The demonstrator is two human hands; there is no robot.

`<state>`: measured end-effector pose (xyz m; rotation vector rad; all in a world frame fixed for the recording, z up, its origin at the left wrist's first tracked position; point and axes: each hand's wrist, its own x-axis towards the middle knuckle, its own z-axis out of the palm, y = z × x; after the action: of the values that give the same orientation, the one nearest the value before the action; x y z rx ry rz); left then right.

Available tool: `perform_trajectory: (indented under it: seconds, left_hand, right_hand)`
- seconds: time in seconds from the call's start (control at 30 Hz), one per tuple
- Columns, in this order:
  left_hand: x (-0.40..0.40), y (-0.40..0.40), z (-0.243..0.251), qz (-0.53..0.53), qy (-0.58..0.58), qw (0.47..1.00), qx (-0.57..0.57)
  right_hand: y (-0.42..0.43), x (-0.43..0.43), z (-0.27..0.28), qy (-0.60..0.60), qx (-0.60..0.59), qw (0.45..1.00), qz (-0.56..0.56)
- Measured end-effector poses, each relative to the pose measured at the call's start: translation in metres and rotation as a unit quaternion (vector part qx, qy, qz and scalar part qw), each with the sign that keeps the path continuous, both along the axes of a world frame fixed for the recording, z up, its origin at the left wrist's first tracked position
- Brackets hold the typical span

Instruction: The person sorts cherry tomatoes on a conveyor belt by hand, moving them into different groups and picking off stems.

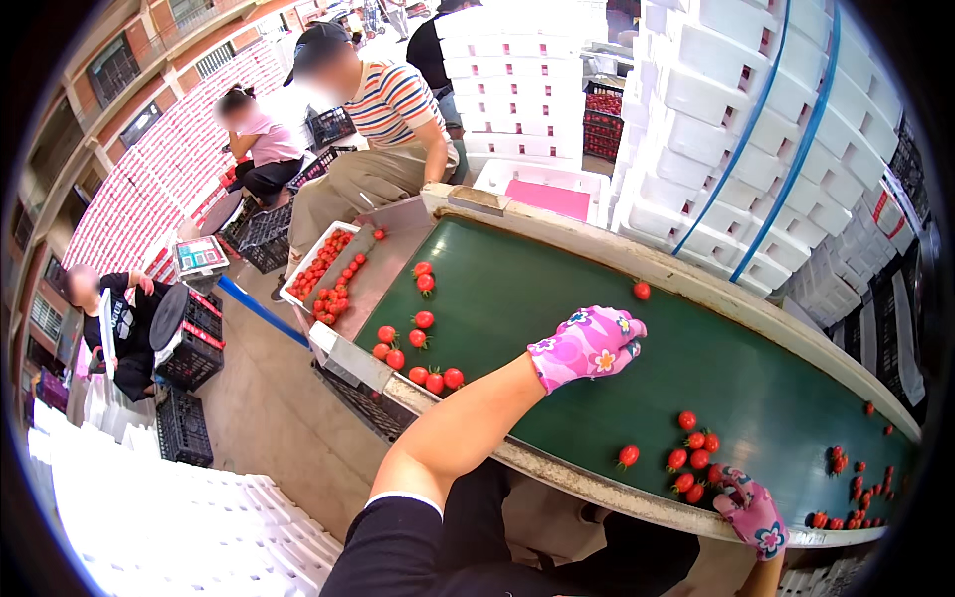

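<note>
My left hand [589, 347], in a pink flowered glove, hangs over the green conveyor belt [507, 276]. Its fingers are curled, and whether anything lies inside them is hidden. At the belt's near edge is my right hand [753, 515], gloved alike, with bent fingers against or just beside a red cherry tomato [715, 473]; a grip on it cannot be made out. Several more tomatoes [698, 458] with green stems cluster left of that hand. A single tomato [642, 290] lies beyond my left hand, by the far rail.
Loose tomatoes [424, 319] dot the belt's left end, before a chute [388, 276] and a white tomato-filled box [317, 261]. A person in a striped shirt [388, 97] sits there. White foam crates [716, 149] rise behind the far rail [671, 269]. More tomatoes [858, 492] lie at right.
</note>
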<state>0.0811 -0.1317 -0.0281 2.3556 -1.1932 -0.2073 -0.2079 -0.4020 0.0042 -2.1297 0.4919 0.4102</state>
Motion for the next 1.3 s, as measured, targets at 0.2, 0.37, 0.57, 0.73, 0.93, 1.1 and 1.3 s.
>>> perform_trajectory:
  seconds: [0.2,0.37,0.57,0.73,0.93,1.1,1.3]
  left_hand:
    - [0.003,-0.008,0.008,-0.002,0.015,1.0,-0.012]
    - [0.005,-0.03,0.011,-0.045,-0.04,0.996,-0.072]
    - [0.013,-0.011,-0.002,-0.043,-0.05,0.993,-0.098]
    - [0.016,-0.005,-0.018,-0.035,0.006,0.993,-0.117]
    - [0.007,-0.012,-0.007,-0.021,0.052,0.996,-0.071]
    - [0.01,-0.015,-0.007,-0.017,0.081,0.995,-0.056]
    - [0.018,-0.007,-0.015,0.001,0.075,0.995,-0.066]
  right_hand:
    - [0.009,0.001,0.003,-0.067,0.091,0.993,0.038]
    - [-0.003,-0.004,0.01,-0.029,-0.067,0.992,0.1]
    - [0.004,0.017,-0.053,-0.092,-0.027,0.967,0.236]
    - [-0.006,0.021,-0.022,-0.169,-0.017,0.975,0.142]
    - [-0.087,0.004,-0.032,-0.278,-0.224,0.934,0.012]
    - [-0.193,-0.015,-0.061,-0.188,-0.504,0.827,-0.166]
    - [-0.189,-0.018,-0.06,-0.053,-0.378,0.911,-0.158]
